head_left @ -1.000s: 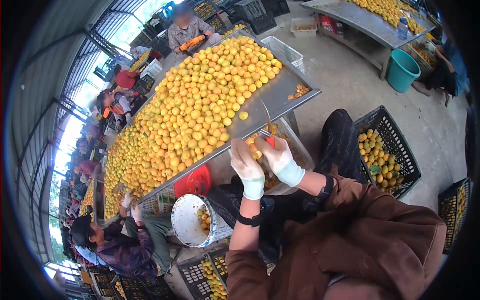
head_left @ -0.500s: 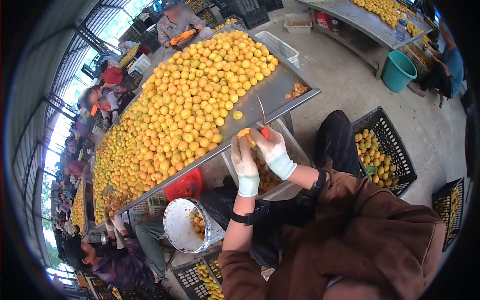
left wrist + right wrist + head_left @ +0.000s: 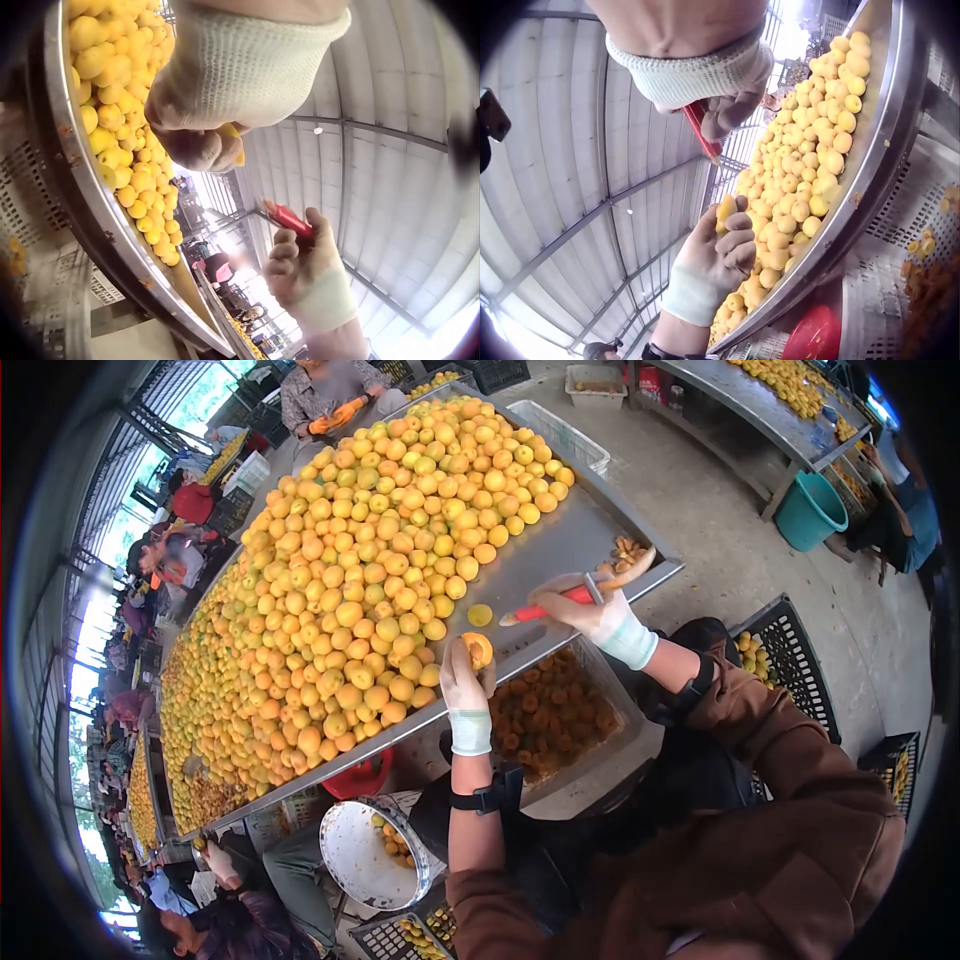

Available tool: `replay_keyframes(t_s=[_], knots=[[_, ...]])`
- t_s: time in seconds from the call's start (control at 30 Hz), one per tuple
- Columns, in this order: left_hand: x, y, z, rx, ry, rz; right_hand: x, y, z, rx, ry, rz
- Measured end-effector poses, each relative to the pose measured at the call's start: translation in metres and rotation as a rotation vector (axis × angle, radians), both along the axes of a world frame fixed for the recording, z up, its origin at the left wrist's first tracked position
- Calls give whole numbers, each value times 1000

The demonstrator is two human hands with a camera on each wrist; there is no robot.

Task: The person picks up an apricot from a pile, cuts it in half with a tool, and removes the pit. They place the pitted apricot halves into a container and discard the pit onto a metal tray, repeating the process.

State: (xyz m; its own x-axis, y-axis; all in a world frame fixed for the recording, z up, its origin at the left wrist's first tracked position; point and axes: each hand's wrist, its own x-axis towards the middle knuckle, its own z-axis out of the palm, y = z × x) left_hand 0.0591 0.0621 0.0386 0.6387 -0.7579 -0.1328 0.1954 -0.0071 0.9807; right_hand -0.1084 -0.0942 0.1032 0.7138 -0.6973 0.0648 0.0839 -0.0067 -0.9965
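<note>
Both hands wear white gloves with darkened fingers. My left hand point(image 3: 466, 685) holds a cut apricot point(image 3: 479, 650) at the near edge of the metal table, its orange inside facing up. Off to the right, my right hand point(image 3: 592, 616) grips a knife by its red handle point(image 3: 548, 608), with the curved blade pointing right toward a small heap of brown pits point(image 3: 627, 550). In the left wrist view the same red handle point(image 3: 291, 220) shows between thumb and fingers. One loose apricot point(image 3: 480, 615) lies on the table between the hands.
A big heap of apricots point(image 3: 340, 580) covers most of the metal table point(image 3: 577, 543). Below its edge stands a crate point(image 3: 640, 732) of opened fruit. A white bucket point(image 3: 345, 865), a red basin point(image 3: 358, 778) and a black crate point(image 3: 800, 650) stand nearby. Other people sit around.
The hands were together at the apricot; the right hand has moved away to the right with the knife. Its blade has swung from pointing up to pointing right. The head view has shifted.
</note>
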Motion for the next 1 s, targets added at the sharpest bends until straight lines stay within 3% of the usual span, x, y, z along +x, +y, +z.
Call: replay_keyframes(t_s=[0.07,0.1,0.13,0.2,0.23,0.27,0.33,0.37,0.47,0.53,0.57,0.77,0.83,0.9,1.0], knots=[[2,-17,-27,-3,-1293,342,11,-11,-28,-346,-179,118],[2,-21,-34,57,-1128,332,13,-12,-34,-291,-138,147],[2,-24,-42,72,-1114,324,16,-13,-41,-276,-122,149],[1,-28,-48,196,-851,298,21,-13,-51,-487,-213,145],[3,-30,-50,212,-846,294,21,-8,-51,-214,-161,157],[4,-33,-51,253,-933,299,22,-9,-53,-195,-151,153],[-1,-38,-46,295,-1014,284,22,-13,-56,-886,-149,54],[-3,-41,-42,280,-1010,286,21,-15,-55,-974,-135,20],[-6,-44,-43,294,-960,280,19,-15,-54,-954,-106,31],[-9,-47,-39,249,-1252,348,18,-15,-57,-999,-102,15],[-11,-47,-37,249,-1250,342,18,-15,-57,-1053,-102,2],[-19,-46,-36,268,-1257,373,14,-2,-57,-626,-133,67],[-20,-47,-34,234,-1040,372,13,-1,-57,-530,-154,72],[-19,-47,-34,238,-1095,369,12,-3,-59,-380,-81,116],[-13,-42,-41,283,-1204,310,14,-6,-59,-412,-73,115]])
